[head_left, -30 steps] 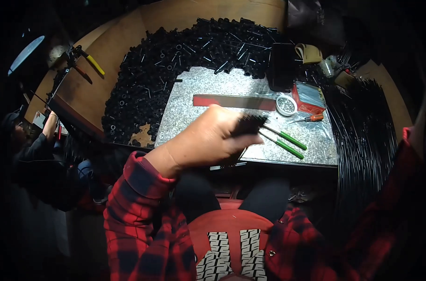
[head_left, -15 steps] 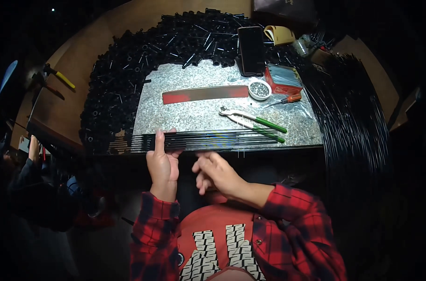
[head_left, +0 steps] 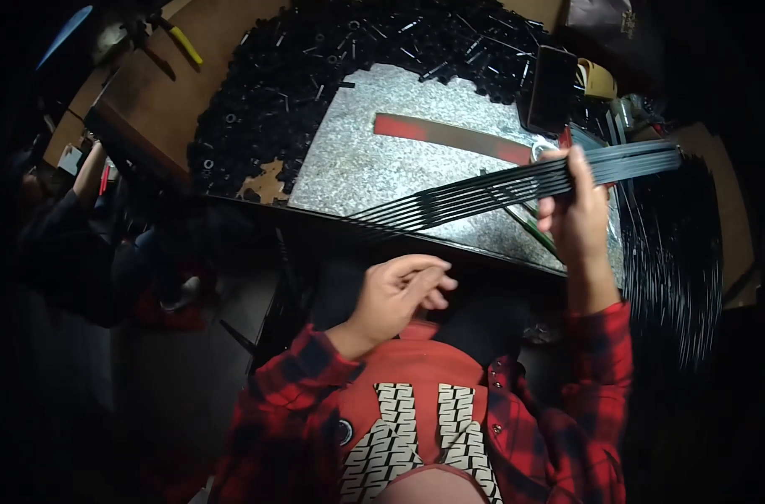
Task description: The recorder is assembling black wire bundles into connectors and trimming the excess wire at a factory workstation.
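Observation:
My right hand [head_left: 580,214] is closed around a flat bundle of thin black rods [head_left: 475,189], thumb on top. The bundle slants across the worktable, its far right end over a dark heap of similar rods [head_left: 668,260] and its left end fanned out near the table's front edge. Beneath it, green-handled pliers [head_left: 533,233] are partly covered. My left hand [head_left: 393,296] hovers in front of the table edge, fingers loosely bent and apart, holding nothing.
A large pile of small black tubular parts [head_left: 265,92] covers the back and left of the speckled tabletop [head_left: 349,160]. A red-brown strip [head_left: 449,136] lies on it. A dark phone [head_left: 553,88] stands behind. Yellow-handled pliers [head_left: 181,40] are far left; a person [head_left: 84,202] sits beyond.
The rod bundle has passed from my left hand to my right, lifted and swung rightward. My left hand has let go and drawn back toward my body. The view has turned.

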`<state>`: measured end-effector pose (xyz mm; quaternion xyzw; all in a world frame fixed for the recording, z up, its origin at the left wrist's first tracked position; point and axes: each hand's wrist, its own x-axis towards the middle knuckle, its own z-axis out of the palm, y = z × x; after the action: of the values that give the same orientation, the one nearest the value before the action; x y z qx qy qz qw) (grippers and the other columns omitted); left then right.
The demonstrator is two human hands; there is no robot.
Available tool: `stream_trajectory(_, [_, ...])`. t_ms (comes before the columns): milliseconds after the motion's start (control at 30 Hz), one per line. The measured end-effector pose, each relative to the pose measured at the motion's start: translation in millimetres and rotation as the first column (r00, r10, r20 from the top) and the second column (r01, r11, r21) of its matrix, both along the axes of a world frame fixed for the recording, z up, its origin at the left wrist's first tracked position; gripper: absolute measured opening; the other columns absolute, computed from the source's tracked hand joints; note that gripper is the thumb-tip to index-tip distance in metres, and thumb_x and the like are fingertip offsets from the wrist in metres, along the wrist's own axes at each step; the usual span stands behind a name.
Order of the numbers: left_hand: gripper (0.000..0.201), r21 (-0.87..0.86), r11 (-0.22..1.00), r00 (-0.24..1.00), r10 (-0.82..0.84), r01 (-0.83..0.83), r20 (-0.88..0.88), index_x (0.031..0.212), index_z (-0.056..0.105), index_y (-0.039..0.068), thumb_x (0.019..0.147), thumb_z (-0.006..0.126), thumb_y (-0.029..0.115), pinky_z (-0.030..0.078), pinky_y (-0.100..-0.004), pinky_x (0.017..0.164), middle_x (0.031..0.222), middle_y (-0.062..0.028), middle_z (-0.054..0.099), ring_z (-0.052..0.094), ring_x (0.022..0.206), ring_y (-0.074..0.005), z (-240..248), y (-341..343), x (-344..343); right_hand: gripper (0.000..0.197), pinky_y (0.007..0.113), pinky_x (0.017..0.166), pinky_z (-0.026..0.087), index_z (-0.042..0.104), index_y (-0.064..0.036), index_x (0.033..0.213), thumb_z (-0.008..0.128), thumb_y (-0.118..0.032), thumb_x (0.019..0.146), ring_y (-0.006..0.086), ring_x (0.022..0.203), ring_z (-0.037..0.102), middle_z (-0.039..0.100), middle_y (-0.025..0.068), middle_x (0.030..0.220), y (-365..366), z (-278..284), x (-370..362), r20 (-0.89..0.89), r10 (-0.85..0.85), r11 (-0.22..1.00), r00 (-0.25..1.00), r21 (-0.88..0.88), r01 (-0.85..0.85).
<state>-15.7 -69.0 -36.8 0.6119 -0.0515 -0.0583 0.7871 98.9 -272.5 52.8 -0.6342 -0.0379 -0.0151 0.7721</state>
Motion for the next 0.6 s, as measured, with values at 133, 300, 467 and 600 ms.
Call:
stream_trajectory(133, [0.016, 0.266, 0.898, 0.92, 0.274, -0.349, 0.281, 0.101, 0.062, -0.002, 0.094, 0.053, 0.009, 0.048, -0.0199, 0.057, 0.081, -0.0098, 0.068, 0.058, 0.062, -0.0067, -18.2, 29.7, -11.3, 0.042, 0.017, 0.031, 0.039, 0.059, 0.0032, 0.096, 0.044, -0.036, 0.098, 0.0054, 0.038, 0.049, 0.056, 0.0046, 0.061, -29.2, 41.2, 20.6, 0.127, 0.146, 0.969, 0.981, -0.217, -0.116])
stream_trajectory(300, [0.022, 0.621, 0.717, 0.935, 0.124, -0.316, 0.333, 0.109, 0.062, 0.002, 0.087, 0.062, 0.007, 0.051, -0.0248, 0.067, 0.093, -0.0102, 0.068, 0.064, 0.077, -0.0151, -63.4, 54.1, 2.2, 0.037, 0.017, 0.032, 0.036, 0.063, 0.0016, 0.094, 0.044, -0.03, 0.098, 0.0056, 0.037, 0.047, 0.059, 0.0036, 0.065, -30.9, 62.3, 16.0, 0.201, 0.398, 0.82, 0.895, -0.515, -0.249])
stream_trajectory(467, [0.042, 0.845, 0.482, 0.868, -0.29, -0.232, 0.404, 0.122, 0.056, 0.006, 0.08, 0.061, 0.005, 0.051, -0.0397, 0.074, 0.097, -0.0192, 0.064, 0.063, 0.088, -0.0338, -109.5, 38.1, 7.2, 0.031, 0.017, 0.036, 0.033, 0.065, 0.0005, 0.089, 0.051, -0.026, 0.096, 0.0023, 0.045, 0.046, 0.057, 0.0009, 0.068, -12.6, 52.1, 9.7, 0.253, 0.592, 0.706, 0.765, -0.622, -0.34])
stream_trajectory(600, [0.048, 0.968, 0.252, 0.891, -0.437, -0.015, 0.128, 0.123, 0.054, 0.002, 0.075, 0.061, 0.003, 0.051, -0.0409, 0.067, 0.084, -0.0156, 0.066, 0.064, 0.076, -0.0313, -136.2, 32.6, 7.1, 0.029, 0.02, 0.04, 0.038, 0.068, -0.0001, 0.085, 0.056, -0.026, 0.093, 0.0047, 0.048, 0.05, 0.057, 0.0002, 0.063, -8.2, 54.6, 10.5, 0.288, 0.61, 0.676, 0.738, -0.675, -0.296])
